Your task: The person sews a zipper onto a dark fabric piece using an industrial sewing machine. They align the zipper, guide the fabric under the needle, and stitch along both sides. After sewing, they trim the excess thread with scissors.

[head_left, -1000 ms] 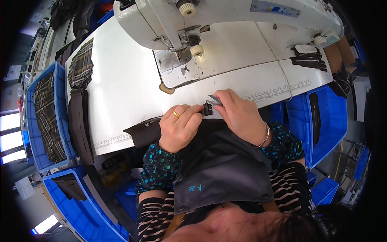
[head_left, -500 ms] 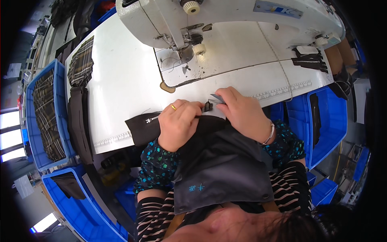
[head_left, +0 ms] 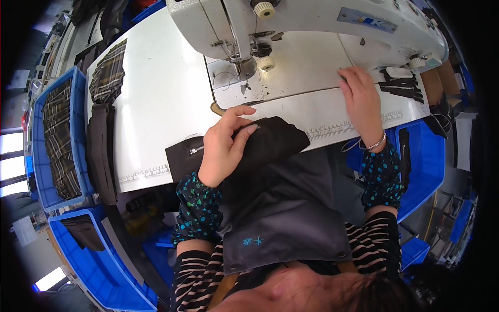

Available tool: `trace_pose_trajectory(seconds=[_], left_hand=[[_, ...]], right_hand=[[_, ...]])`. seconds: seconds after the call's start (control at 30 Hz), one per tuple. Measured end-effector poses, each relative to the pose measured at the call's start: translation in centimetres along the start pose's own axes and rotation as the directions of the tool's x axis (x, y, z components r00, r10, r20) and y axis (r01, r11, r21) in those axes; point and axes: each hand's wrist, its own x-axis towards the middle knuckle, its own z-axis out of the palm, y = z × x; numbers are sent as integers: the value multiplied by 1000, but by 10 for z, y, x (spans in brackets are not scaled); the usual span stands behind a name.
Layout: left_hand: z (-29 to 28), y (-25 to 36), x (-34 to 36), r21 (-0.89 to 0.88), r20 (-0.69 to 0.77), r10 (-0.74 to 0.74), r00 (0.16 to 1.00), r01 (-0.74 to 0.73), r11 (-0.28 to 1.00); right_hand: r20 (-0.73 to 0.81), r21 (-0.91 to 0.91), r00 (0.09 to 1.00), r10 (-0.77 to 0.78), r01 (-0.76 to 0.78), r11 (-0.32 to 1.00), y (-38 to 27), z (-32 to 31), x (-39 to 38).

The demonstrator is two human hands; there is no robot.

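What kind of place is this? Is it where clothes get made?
Most likely yes, a sewing workshop or clothing factory. A big white sewing machine stands on a white table, the left hand holds a piece of black fabric, and blue bins hold stacks of plaid cloth.

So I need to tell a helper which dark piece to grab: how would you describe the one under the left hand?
Start at the white sewing machine. On the table edge before it, the left hand presses a folded black fabric piece. Unlike the nearby plaid pieces, it is plain black with a small metal zipper.
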Motion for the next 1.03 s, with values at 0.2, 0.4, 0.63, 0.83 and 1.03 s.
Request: trace_pose_trajectory(seconds=[0.2, 0.4, 0.63, 0.83, 1.03], left_hand=[[1, -1, 1, -19, -2, 14, 1000, -14, 1000], [4, 27, -13, 276, 4, 150, 989, -145, 950], [-19, 2, -36, 217, -79, 176, 981, -155, 964], [-8, -20, -32, 10, -167, 19, 986, -18, 1000], [-12, -31, -30, 54, -171, 65, 983, -56, 997]], right_hand=[[527, 750, 849, -38, -443, 491, -98, -8, 6], [446, 739, 891, -90, -310, 598, -110, 2, -1], [-12, 329, 861, 509, -477, 815, -7, -198, -85], [-522, -289, 602, 604, -791, 539, 27, -300, -188], [-490, -212, 477, 729, -877, 432, 107, -278, -272]])
